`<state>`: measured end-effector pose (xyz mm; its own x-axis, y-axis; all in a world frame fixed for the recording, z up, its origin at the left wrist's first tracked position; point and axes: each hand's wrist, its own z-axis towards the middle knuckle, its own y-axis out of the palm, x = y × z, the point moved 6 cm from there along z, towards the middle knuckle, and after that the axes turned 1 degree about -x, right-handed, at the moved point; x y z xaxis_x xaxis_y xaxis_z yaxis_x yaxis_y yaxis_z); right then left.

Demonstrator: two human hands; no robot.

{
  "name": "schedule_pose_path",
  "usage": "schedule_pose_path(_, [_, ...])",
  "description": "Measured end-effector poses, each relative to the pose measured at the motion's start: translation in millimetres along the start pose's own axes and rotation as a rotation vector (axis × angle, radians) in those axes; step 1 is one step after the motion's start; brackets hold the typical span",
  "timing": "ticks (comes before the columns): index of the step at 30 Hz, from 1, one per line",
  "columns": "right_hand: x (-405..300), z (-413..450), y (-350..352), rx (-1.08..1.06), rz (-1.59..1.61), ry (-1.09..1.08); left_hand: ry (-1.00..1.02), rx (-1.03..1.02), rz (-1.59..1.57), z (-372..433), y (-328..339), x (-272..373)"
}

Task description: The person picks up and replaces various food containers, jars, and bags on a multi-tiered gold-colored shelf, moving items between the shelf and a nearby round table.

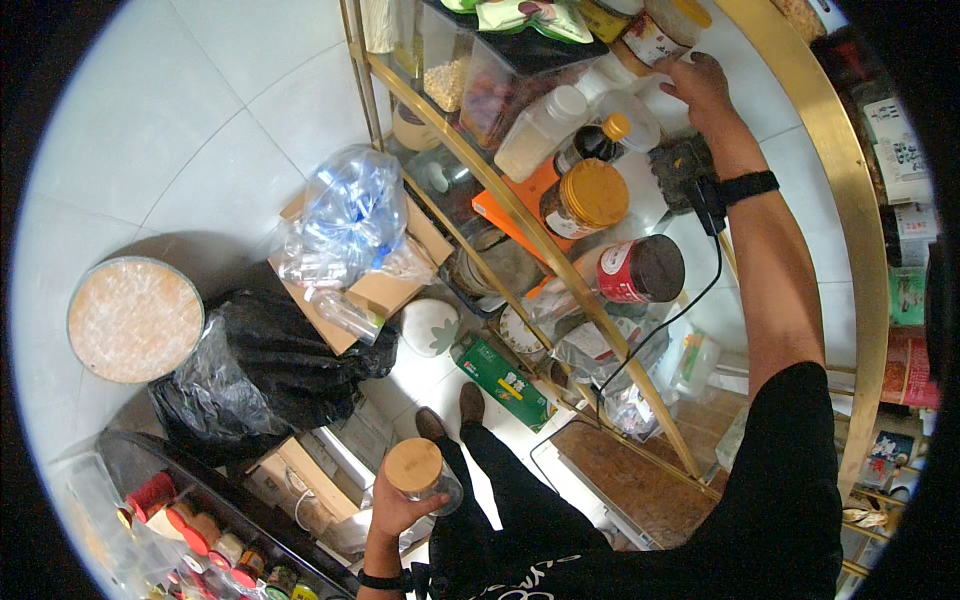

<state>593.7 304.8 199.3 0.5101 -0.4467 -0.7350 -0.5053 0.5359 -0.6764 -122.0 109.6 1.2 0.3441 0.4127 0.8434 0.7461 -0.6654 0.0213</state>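
My left hand (405, 502) is wrapped around a clear glass jar with a round wooden lid (414, 465), held upright in front of my legs. My right hand (697, 86) reaches to the far end of a gold-framed shelf, fingers apart. Its fingertips are at a labelled jar (651, 41) with a yellow lid; whether they touch it I cannot tell. Nearer on the shelf stand a white-capped plastic bottle (544, 131), a dark bottle with a yellow cap (592, 146), a jar with an orange lid (595, 193) and a red-labelled jar with a dark lid (641, 268).
A black cable (675, 307) hangs from a device near my right wrist across the shelf frame (525, 229). On the floor are a green box (502, 382), a black plastic bag (262, 367), cardboard with plastic bottles (352, 225) and a round-topped container (135, 319). Condiment jars (202, 532) fill the lower left.
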Motion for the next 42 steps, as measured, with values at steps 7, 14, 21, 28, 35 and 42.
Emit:
schedule_pose_path(7, [-61, -60, -4, 0.103, 0.074, -0.026, 0.042, 0.010, 0.023, -2, -2, 8])
schedule_pose_path(14, [-40, -26, 2, 0.082, 0.268, -0.027, 0.041, 0.039, -0.033, -2, -4, -3])
schedule_pose_path(21, [-45, -15, 24, -0.001, 0.372, 0.026, -0.026, 0.053, -0.057, -7, -5, 5])
schedule_pose_path(28, [-65, -51, 6, -0.021, 0.313, 0.008, 0.054, -0.060, -0.249, 1, 5, 28])
schedule_pose_path(35, [-50, -122, -33, -0.110, 0.217, 0.039, 0.194, -0.183, -0.414, 19, 15, 78])
schedule_pose_path(42, [-88, -222, -35, -0.271, 0.277, -0.010, 0.487, -0.486, -0.265, 52, 51, 160])
